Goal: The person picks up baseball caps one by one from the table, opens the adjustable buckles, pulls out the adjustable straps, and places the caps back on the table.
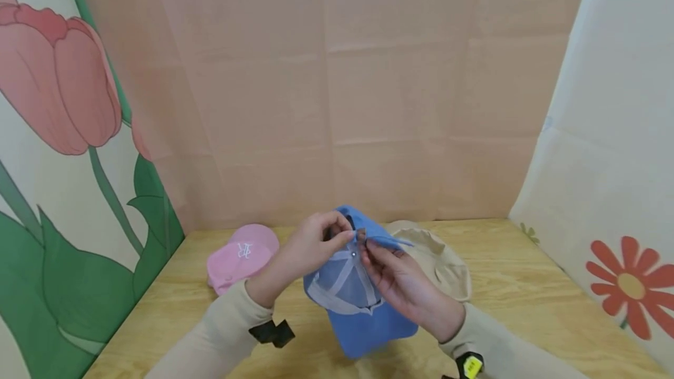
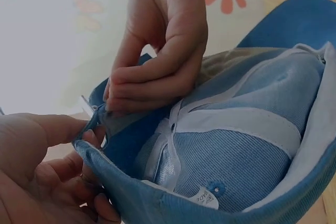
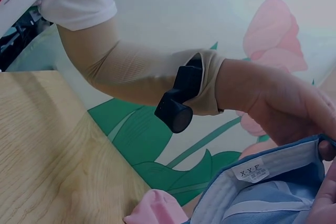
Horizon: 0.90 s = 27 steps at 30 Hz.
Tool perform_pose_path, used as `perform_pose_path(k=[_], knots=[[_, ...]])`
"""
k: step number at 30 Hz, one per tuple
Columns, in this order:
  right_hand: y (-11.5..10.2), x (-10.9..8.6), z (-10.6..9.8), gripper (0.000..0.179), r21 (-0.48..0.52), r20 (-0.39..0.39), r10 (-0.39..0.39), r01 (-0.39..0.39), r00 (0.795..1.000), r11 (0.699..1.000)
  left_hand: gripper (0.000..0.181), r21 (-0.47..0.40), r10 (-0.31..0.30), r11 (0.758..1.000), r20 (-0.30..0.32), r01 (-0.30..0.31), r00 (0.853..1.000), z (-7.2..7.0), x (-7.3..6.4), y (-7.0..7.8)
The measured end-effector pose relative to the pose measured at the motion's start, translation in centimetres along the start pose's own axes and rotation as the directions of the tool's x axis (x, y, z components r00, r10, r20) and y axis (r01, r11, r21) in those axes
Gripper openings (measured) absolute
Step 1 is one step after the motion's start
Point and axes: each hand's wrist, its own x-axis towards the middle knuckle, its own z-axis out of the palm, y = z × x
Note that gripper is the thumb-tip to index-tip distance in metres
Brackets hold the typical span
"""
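Note:
A blue baseball cap [image 1: 371,329] hangs in front of me between both hands, its inside facing me and its brim pointing down. My left hand [image 1: 316,241] pinches one side of the strap at the back opening, beside a small brownish buckle [image 1: 361,235]. On the other side, my right hand [image 1: 402,282] pinches the strap close to that buckle. In the left wrist view, the fingertips of both hands meet at the strap, and white seam tape lines the crown [image 2: 236,156]. A white label [image 3: 251,171] shows on the inner sweatband in the right wrist view.
A pink cap [image 1: 242,256] with white lettering lies on the wooden table [image 1: 174,297] to the left. Behind my right hand lies a beige hat [image 1: 447,262]. A pinkish backdrop [image 1: 337,104] and flower-printed side panels border the table.

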Motion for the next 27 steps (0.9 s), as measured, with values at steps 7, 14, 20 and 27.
perform_pose_path(k=[7, 14, 20, 27], knots=[[0.24, 0.08, -0.07, 0.028, 0.043, 0.099, 0.006, -0.01, 0.995, 0.999, 0.007, 0.019, 0.019, 1.0, -0.006, -0.019, 1.0, -0.63, -0.09, 0.22], [0.45, 0.27, -0.06, 0.029, 0.079, 0.13, 0.027, -0.037, 0.991, 0.996, 0.007, 0.015, 0.044, 0.999, -0.001, -0.044, 0.999, -0.66, -0.09, -0.03], [0.56, 0.37, -0.12, 0.031, 0.09, 0.151, 0.058, -0.072, 0.987, 0.993, 0.006, 0.005, 0.037, 0.999, 0.005, -0.037, 0.999, -0.39, -0.18, -0.22], [0.48, 0.64, -0.07, 0.031, 0.136, 0.213, 0.055, -0.085, 0.976, 0.987, 0.006, 0.006, 0.035, 0.999, -0.002, -0.035, 0.999, -0.24, -0.06, -0.55]])
